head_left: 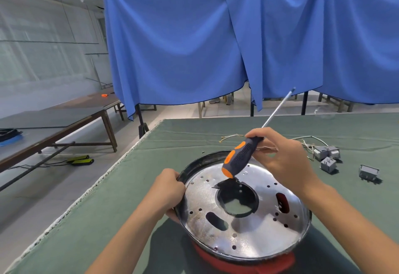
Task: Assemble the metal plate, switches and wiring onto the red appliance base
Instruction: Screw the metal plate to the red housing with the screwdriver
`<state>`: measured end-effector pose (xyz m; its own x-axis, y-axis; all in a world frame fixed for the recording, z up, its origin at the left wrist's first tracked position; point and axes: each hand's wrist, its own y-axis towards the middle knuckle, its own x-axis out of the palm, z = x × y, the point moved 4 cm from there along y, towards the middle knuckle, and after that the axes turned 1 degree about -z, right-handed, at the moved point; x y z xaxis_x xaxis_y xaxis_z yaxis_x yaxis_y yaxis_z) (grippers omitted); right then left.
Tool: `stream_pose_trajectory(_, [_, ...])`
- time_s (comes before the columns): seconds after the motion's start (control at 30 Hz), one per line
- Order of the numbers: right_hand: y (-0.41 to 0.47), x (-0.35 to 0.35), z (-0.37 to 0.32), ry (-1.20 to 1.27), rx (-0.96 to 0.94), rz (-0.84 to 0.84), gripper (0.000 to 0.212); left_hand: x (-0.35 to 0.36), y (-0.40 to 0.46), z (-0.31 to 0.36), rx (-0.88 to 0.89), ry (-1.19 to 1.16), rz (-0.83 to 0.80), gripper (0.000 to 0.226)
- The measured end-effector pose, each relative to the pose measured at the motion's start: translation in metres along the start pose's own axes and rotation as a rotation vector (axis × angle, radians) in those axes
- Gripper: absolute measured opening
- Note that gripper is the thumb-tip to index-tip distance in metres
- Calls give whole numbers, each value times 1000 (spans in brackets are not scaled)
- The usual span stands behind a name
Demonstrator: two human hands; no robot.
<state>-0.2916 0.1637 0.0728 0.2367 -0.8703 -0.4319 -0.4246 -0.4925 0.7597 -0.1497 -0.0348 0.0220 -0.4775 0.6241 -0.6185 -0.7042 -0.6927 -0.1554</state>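
Observation:
A round shiny metal plate with several holes and a central opening lies in the red appliance base, whose red body shows at the near edge. My left hand grips the dark rim on the left side. My right hand holds a black and orange screwdriver above the plate, with its handle end pointing down and its shaft slanting up to the far right. Grey switches with wiring lie on the table to the right.
The work stands on a table with green cloth. A loose wire lies behind the plate, and another grey switch sits at the far right. Blue curtains hang behind. The cloth's left edge drops to the floor.

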Motion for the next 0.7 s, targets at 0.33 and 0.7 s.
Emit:
stream_pose_trajectory(0.33, [-1, -16, -10, -99, -148, 361, 28, 4, 30, 6, 98, 116, 143, 29])
stream_pose_trajectory(0.7, [6, -21, -4, 512, 212, 509, 9, 16, 44, 14, 153, -91, 252, 30])
